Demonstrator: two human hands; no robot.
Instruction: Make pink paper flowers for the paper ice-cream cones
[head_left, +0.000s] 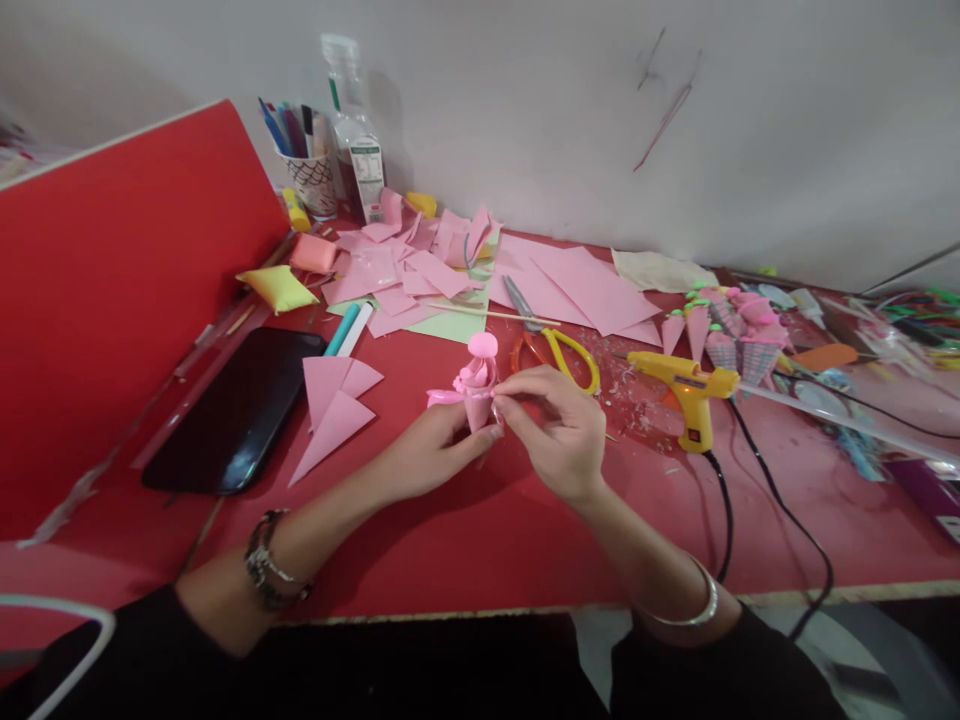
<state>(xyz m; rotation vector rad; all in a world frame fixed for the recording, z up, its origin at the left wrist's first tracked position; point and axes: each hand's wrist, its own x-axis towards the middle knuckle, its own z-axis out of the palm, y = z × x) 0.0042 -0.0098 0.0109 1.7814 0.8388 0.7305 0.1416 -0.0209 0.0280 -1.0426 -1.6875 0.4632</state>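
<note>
1. Black sleeves [315,670] fill the bottom edge of the frame; a watch [264,572] sits on the left wrist, a silver bangle [694,605] on the right.
2. Left hand [424,455], center frame, fingers closed round the lower tip of a small pink paper cone [478,390].
3. Right hand [559,425], just right of it, thumb & forefinger pinched narrow on the cone's side.
4. Cone is held upright just above the red tabletop [487,540], center frame, w/ a pink ball on top.
5. Yellow glue gun [686,390] stands right of the hands, apart from them; black cord runs to the tabletop's near edge.
6. Yellow-handled scissors [551,340] lie just behind the hands.
7. Two pink paper triangles [334,400] lie left of center, beside a black phone [236,410], screen up.
8. Loose pink sheets [585,285] piled upper center; cup of pens [311,175] & clear bottle [356,140] upper left by the wall.
9. Finished cones [731,330] clustered at right, behind the glue gun.
</note>
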